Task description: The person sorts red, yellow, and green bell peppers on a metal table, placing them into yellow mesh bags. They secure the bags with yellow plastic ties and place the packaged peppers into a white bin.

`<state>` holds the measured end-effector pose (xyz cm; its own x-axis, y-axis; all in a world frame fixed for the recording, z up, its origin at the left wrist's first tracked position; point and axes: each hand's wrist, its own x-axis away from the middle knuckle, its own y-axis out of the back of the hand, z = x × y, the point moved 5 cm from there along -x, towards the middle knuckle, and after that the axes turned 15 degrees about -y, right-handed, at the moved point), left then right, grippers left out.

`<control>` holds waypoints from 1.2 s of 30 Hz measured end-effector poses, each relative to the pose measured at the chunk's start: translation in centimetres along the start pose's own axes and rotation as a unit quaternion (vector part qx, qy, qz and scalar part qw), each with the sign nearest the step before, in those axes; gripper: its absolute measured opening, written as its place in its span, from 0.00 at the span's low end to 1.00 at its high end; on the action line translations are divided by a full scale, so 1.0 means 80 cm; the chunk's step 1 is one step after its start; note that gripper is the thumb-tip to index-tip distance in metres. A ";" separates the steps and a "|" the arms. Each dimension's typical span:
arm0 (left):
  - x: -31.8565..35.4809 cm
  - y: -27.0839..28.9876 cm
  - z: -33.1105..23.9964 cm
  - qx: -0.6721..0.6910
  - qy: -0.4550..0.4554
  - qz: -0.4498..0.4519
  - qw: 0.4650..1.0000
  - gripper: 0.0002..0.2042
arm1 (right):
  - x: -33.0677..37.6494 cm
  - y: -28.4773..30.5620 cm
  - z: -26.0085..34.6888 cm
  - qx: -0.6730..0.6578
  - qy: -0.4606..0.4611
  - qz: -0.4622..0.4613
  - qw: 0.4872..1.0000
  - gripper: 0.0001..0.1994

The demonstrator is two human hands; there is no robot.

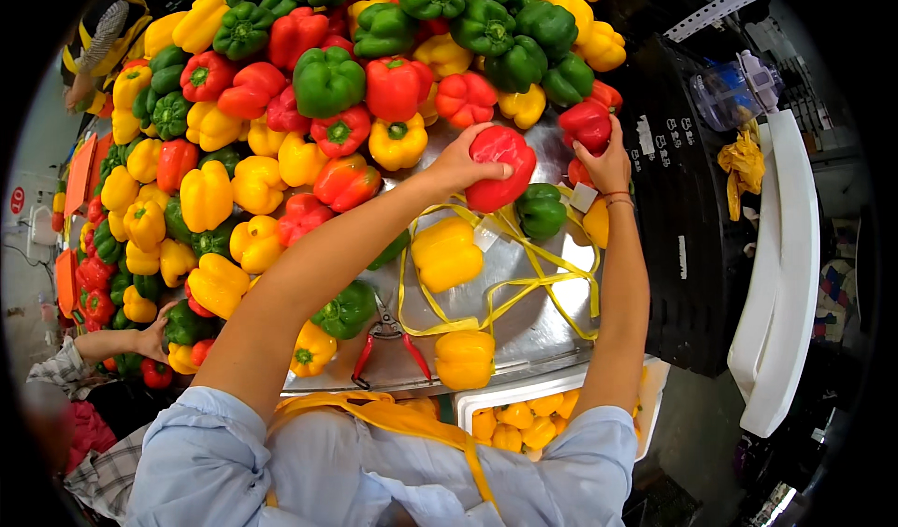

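The person's left hand [460, 164] was clamped on a red pepper [500, 167], held just above the bare steel table [543, 326] at the foot of a heap of peppers [309, 87] in red, green and yellow. The right hand [606, 164] gripped a second red pepper [586, 125] at the heap's right edge, fingers closed round its lower side. A green pepper [542, 211] lay between the two forearms, touching a loose yellow strap [524, 288] that looped across the table. Two yellow peppers [447, 254] sat near the strap, and red-handled pliers [389, 335] rested by the table's front edge. Below it, a white crate [510, 398] held more yellow peppers. At lower left, another person's hand [152, 338] touched the heap.
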<state>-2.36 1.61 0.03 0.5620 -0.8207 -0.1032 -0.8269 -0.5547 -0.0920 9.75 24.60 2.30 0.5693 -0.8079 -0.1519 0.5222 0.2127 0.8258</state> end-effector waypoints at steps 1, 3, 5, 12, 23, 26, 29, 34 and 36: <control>-0.001 -0.014 -0.009 0.142 0.055 0.000 0.988 0.36 | 0.004 0.007 -0.005 -0.050 0.011 -0.021 0.998 0.39; -0.008 -0.039 -0.021 0.298 0.114 0.035 0.947 0.32 | 0.002 0.013 -0.022 -0.127 -0.005 -0.049 0.991 0.38; -0.037 -0.067 -0.016 0.435 0.147 0.081 0.885 0.31 | -0.008 0.010 -0.038 -0.157 -0.021 -0.077 0.984 0.38; -0.108 -0.113 0.052 0.407 0.239 0.102 0.876 0.29 | -0.021 -0.003 -0.084 -0.315 -0.133 -0.036 0.939 0.34; -0.108 -0.132 0.011 0.541 0.150 0.075 0.824 0.31 | -0.003 0.066 -0.018 -0.509 -0.153 0.009 0.847 0.15; -0.089 -0.089 -0.074 0.553 0.044 0.119 0.823 0.29 | 0.007 0.104 0.065 -0.530 -0.083 -0.023 0.844 0.18; -0.040 -0.040 -0.189 0.529 -0.094 0.142 0.831 0.28 | 0.049 0.139 0.139 -0.537 -0.054 -0.048 0.841 0.22; 0.059 0.083 -0.251 0.463 -0.119 0.019 0.878 0.31 | 0.116 0.108 0.303 -0.577 0.010 0.066 0.814 0.24; 0.112 0.146 -0.277 0.447 -0.163 -0.002 0.879 0.32 | 0.136 0.071 0.361 -0.581 0.040 0.120 0.804 0.23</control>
<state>-7.37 -15.27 19.95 0.6612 -0.6552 -0.3655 -0.5612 -0.1086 -0.8205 0.57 1.17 20.97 0.7575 -0.6382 -0.1371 0.6046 0.7652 -0.2214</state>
